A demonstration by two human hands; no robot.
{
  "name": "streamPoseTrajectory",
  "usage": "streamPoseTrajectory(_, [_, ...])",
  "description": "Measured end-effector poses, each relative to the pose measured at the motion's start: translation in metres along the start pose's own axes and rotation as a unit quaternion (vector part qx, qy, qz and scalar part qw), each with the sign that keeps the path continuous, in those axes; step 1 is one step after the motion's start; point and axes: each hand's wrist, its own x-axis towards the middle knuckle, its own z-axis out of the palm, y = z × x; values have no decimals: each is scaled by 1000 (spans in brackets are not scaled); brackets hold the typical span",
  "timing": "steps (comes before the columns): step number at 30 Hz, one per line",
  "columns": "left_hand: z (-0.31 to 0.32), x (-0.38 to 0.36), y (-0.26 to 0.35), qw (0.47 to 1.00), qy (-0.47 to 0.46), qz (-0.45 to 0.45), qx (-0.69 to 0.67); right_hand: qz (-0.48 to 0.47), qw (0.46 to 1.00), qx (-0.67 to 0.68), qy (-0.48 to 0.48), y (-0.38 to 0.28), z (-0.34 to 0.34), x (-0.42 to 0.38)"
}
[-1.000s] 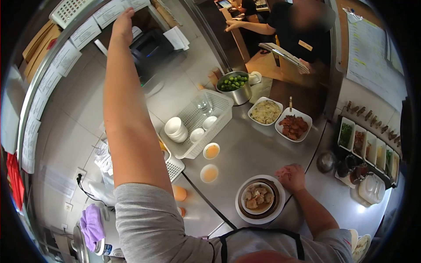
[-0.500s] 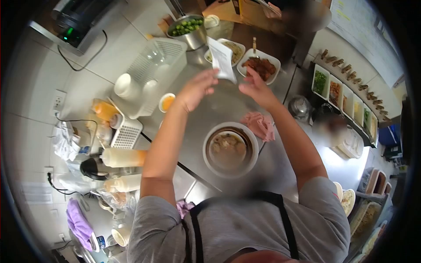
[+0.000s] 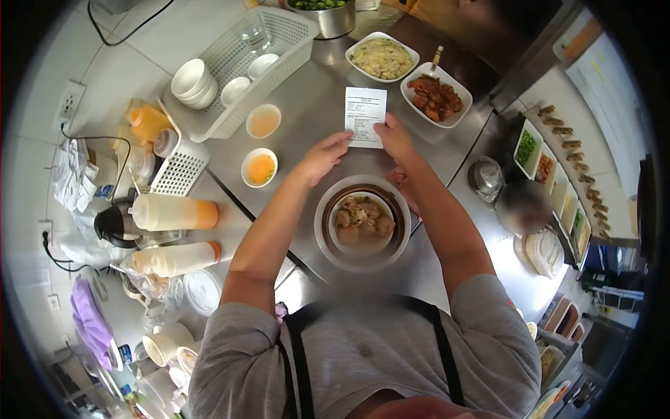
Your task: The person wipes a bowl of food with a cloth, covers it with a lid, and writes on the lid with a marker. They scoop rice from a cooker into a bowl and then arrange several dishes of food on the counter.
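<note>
A printed slip (image 3: 365, 112) is gripped by the right hand (image 3: 398, 141), thumb laid across its lower right edge, while its lower left edge is touched by the curled fingers of the left hand (image 3: 325, 158) (whether it is pinched there cannot be told). It is held over the steel counter (image 3: 300, 129), beyond the wide white plate (image 3: 322, 234) of chunky food (image 3: 364, 220) and near the squarish dish (image 3: 457, 120) of reddish meat (image 3: 434, 98). If the right thumb is eased, the slip may be dropped; if it is lowered carelessly toward either food, it may be greased and its print blurred
</note>
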Motion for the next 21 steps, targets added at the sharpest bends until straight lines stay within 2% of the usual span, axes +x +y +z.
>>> streamPoseTrajectory(6, [-15, 4, 8, 991, 43, 117, -38, -38, 996, 48, -64, -31, 23, -9])
streamPoseTrajectory(9, [-33, 1, 17, 969, 149, 186, 65, -71, 994, 25, -76, -50, 35, -16])
streamPoseTrajectory(10, [-44, -11, 35, 934, 225, 226, 158, -7, 993, 85, -83, -56, 40, -18])
streamPoseTrajectory(11, [-59, -27, 57, 918, 273, 232, 169, 64, 984, 140, -91, -57, 40, -20])
streamPoseTrajectory(12, [-76, -44, 82, 901, 316, 239, 178, 84, 988, 78, -106, -50, 37, -18])
streamPoseTrajectory(13, [-95, -67, 112, 862, 381, 258, 210, 102, 988, 13, -112, -38, 29, -15])
streamPoseTrajectory(15, [-145, -106, 153, 791, 484, 303, 222, -51, 974, -186, -120, 4, 10, -8])
streamPoseTrajectory(16, [-176, -127, 174, 758, 525, 330, 204, -71, 974, -188, -104, 14, 6, -6])
streamPoseTrajectory(17, [-218, -140, 185, 677, 577, 388, 239, -91, 974, -188, -86, 19, 6, -4])
streamPoseTrajectory(18, [-242, -169, 201, 638, 614, 386, 258, -96, 972, -199, -82, 18, 6, -6])
streamPoseTrajectory(19, [-260, -198, 215, 559, 662, 385, 319, -100, 970, -208, -74, 16, 7, -7])
streamPoseTrajectory(20, [-299, -213, 220, 491, 686, 456, 283, -102, 967, -220, -78, 14, 6, -8])
streamPoseTrajectory(21, [-310, -237, 236, 431, 739, 436, 280, -103, 965, -230, -78, 12, 5, -8])
